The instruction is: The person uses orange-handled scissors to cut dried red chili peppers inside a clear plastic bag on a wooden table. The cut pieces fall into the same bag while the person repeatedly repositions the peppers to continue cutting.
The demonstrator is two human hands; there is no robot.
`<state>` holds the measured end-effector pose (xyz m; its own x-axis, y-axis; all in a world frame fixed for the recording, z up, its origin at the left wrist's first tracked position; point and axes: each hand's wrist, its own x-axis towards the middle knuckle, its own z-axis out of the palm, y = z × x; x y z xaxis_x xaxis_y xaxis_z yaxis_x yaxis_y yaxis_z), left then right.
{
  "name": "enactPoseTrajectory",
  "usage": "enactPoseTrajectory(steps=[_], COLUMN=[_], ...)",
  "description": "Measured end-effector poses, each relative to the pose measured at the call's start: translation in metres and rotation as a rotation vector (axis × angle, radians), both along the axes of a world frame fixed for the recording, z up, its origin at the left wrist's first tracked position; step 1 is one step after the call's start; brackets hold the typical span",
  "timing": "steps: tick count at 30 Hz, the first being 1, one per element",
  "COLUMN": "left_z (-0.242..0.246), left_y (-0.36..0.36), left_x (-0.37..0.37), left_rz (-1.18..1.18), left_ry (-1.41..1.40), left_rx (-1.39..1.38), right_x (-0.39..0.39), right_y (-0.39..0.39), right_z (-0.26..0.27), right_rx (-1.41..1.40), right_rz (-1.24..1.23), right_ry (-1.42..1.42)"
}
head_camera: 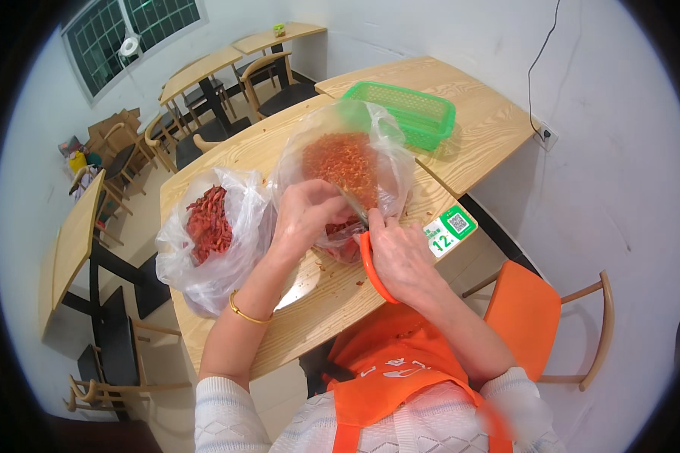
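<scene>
My right hand (402, 255) is closed on the orange handles of a pair of scissors (368, 249), whose metal blades point up and left over a large clear plastic bag (394, 192). Cut red chili pieces (340, 161) fill much of that bag. Near the blades is my left hand (306, 212), its fingers bent together at the bag's near side; whether a chili is between the fingertips cannot be told. To the left stands another plastic bag (243, 209), its mouth spread around whole dried red chilies (209, 226).
A green plastic basket (425, 139) sits behind the large bag, across the joint of two wooden tables (476, 136). A card with a printed code (450, 231) lies at the table's right edge. An orange chair (521, 317) stands at right; more tables and chairs stand at left.
</scene>
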<state>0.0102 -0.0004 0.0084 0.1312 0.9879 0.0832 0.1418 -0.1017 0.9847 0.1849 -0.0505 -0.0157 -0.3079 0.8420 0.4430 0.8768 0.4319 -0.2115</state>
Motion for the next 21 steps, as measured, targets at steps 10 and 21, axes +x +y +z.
enactPoseTrajectory(steps=[10, 21], left_z=[-0.0057, -0.005], left_y=[0.0079, 0.004], left_x=[-0.0032, -0.0018], left_rz=[-0.009, -0.052], left_ry=[-0.065, -0.143], left_rx=[-0.097, -0.047], right_x=[0.0008, -0.0017], right_y=[0.0048, 0.0006], right_z=[0.0003, -0.0026], right_rx=[-0.164, 0.032], right_rz=[0.032, -0.03], right_ry=[0.058, -0.04])
